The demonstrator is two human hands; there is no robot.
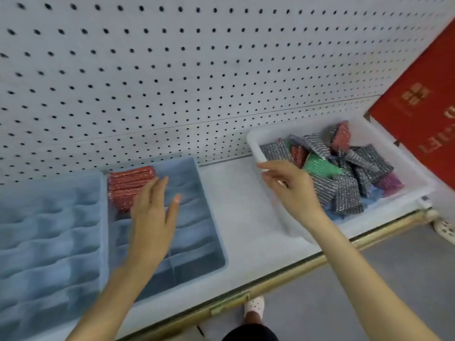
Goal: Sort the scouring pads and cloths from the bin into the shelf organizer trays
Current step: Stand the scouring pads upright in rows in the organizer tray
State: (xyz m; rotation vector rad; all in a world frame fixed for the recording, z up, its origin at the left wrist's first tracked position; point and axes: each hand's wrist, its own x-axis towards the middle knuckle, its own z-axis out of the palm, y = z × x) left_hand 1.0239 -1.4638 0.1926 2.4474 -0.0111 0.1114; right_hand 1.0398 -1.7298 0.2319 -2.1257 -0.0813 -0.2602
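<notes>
Left grip [152, 212]: fingers straight and spread, holding nothing, hovering over the pale blue fabric-walled divided organizer tray [214, 217] at centre-left of the frame. Fingertips just beside the row of red glittery scouring pads [128, 185] standing on edge in the tray's top-left compartment.

Right grip [293, 190]: loosely curved at the near-left rim of the white plastic rectangular bin [253, 143], right of centre. Cannot tell whether it pinches the rim or only rests there; no pad in it.

Progress, as judged: early. One compartment is filled with red; the tray's other visible cells look bare, as does the second pale blue divided tray [103, 230] at lower left. The bin is well stocked:
- many silver metallic-thread pads [347, 193], flat, rectangular, heaped at angles
- one green pad [320, 167]
- one purple pad [390, 184]
- a few red ones [341, 137]
- something blue beneath the heap [332, 215], possibly cloth

Pads look coarse and sparkly; the tray walls are soft and sagging; the bin is smooth and rigid.

Both trays and the bin sit on the white shelf [241, 205].
</notes>
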